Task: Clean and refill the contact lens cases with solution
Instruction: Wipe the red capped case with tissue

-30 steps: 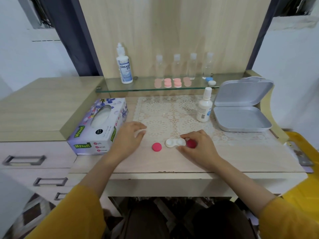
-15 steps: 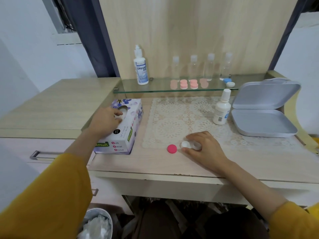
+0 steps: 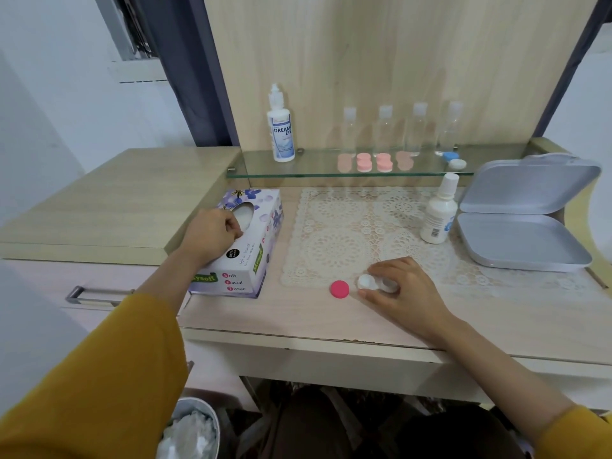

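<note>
A white contact lens case lies on the desk at the near edge of the lace mat, with my right hand closed around its right half. A loose pink cap lies flat just left of it. My left hand rests on the tissue box, fingertips pinching the tissue at the oval slot. A small white solution bottle stands on the mat's right side. The tall Dream Eye bottle stands on the glass shelf.
On the shelf stand several clear small bottles, pink lens cases and a blue-and-white case. An open grey tin sits at the right. A bin with used tissues stands below the desk at the left.
My left hand went from the desk near the pink cap to the tissue box and now pinches at its slot. My right hand stayed on the lens case. The view shifted left.
</note>
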Demonstrator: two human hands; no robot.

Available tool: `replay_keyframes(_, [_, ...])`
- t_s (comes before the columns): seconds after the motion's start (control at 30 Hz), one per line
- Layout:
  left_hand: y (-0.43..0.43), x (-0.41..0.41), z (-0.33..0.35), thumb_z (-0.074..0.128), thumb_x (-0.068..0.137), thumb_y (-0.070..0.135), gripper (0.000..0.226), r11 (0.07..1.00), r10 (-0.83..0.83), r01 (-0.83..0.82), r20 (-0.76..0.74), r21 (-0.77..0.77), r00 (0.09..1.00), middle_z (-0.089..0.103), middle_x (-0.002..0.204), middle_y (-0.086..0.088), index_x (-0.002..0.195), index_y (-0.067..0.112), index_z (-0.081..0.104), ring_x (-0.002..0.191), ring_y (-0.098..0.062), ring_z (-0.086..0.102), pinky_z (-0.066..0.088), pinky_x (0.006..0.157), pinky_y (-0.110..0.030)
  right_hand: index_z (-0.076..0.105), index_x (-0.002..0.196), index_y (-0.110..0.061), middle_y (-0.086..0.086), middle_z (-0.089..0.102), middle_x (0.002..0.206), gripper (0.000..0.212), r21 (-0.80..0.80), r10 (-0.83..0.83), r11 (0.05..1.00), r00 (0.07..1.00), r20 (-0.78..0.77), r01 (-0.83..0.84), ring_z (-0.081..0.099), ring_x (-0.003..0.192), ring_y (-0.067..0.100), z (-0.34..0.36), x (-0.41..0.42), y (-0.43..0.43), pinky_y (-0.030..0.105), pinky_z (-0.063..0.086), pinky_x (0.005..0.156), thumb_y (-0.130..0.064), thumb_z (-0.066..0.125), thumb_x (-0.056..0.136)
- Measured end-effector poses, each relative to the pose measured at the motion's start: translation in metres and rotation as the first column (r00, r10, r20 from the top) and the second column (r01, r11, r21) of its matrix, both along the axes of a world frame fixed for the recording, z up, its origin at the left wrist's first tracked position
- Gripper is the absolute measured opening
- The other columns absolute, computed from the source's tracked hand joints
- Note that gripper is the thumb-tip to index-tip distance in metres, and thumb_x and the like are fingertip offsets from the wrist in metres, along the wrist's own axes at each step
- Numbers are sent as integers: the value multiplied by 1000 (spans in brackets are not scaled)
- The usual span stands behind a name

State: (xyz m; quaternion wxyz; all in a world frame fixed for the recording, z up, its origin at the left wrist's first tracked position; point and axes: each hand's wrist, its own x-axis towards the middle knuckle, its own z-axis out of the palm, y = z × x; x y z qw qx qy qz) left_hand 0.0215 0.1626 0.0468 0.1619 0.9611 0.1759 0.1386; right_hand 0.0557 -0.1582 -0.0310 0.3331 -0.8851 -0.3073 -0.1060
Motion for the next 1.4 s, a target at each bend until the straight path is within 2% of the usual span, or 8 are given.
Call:
replay_keyframes(0.13, [-1, 0, -2, 61, 84, 5, 8, 998, 30, -26, 80, -59, 996, 61, 73, -4, 78, 7, 66, 63, -13, 48, 34, 54, -16, 69, 99, -18, -9, 66, 102, 34, -1, 4, 1000, 1000, -2, -4, 49, 98, 15, -1, 1, 0, 24, 36, 80, -42, 72, 75])
replay_keyframes(0.3, [-2, -6, 0, 60, 84, 3, 13, 999, 17, -8, 225, -40, 974, 70, 94, -16, 89, -1, 72, 87, -28, 61, 40, 83, -25, 69, 99, -18, -9, 65, 103, 36, 6, 2, 1000, 1000, -14, -2, 48, 99, 14, 1, 0, -1, 24, 36, 81, -43, 71, 74])
replay_keyframes(0.47, [-1, -9, 2, 62, 83, -1, 11, 992, -81, 48, 308, 113, 948, 69, 88, -20, 83, -2, 73, 83, -36, 59, 35, 72, -27, 70, 100, -16, -7, 66, 104, 39, 11, -2, 1000, 1000, -21, 2, 48, 100, 13, 2, -1, 0, 23, 36, 81, -44, 71, 73])
replay_keyframes(0.7, [-7, -8, 12, 62, 84, 7, 11, 999, -51, 43, 435, 29, 899, 64, 84, -10, 89, 3, 72, 78, -26, 54, 36, 71, -26, 70, 100, -15, -6, 66, 106, 41, 8, -5, 1000, 1000, -23, 5, 49, 101, 15, 3, -3, -1, 25, 38, 82, -46, 71, 73])
replay_keyframes(0.97, [-20, -6, 22, 66, 79, -2, 21, 969, -94, 169, 365, -179, 926, 58, 84, -7, 99, 2, 63, 66, -3, 50, 38, 64, -3, 70, 98, -15, -6, 66, 104, 42, 11, -2, 1000, 1000, -21, 2, 50, 100, 15, 4, -4, -1, 25, 39, 81, -47, 73, 70])
replay_keyframes(1.1, [-25, -8, 23, 72, 75, 3, 41, 980, -120, 156, 256, -123, 959, 56, 97, -3, 114, 11, 63, 83, -13, 49, 36, 76, -13, 70, 97, -15, -6, 66, 103, 42, 25, -2, 1000, 1000, -24, 2, 50, 99, 14, 4, -4, -2, 25, 40, 81, -47, 73, 70])
replay_keyframes(1.23, [-24, -9, 23, 67, 79, 4, 21, 989, -131, 144, 306, -20, 943, 56, 105, -11, 99, 5, 70, 95, -21, 53, 40, 83, -26, 70, 98, -15, -6, 67, 103, 40, 25, -1, 1000, 1000, -20, 1, 50, 99, 14, 4, -4, -1, 25, 39, 80, -45, 73, 71])
replay_keyframes(1.4, [-31, -18, 27, 58, 84, 4, 21, 980, -197, 194, 316, 41, 928, 67, 86, -4, 100, 10, 71, 70, -20, 54, 39, 64, -23, 70, 98, -16, -8, 65, 102, 39, 22, 1, 1000, 1000, -25, 0, 49, 98, 13, 3, -3, -1, 24, 37, 79, -45, 72, 72])
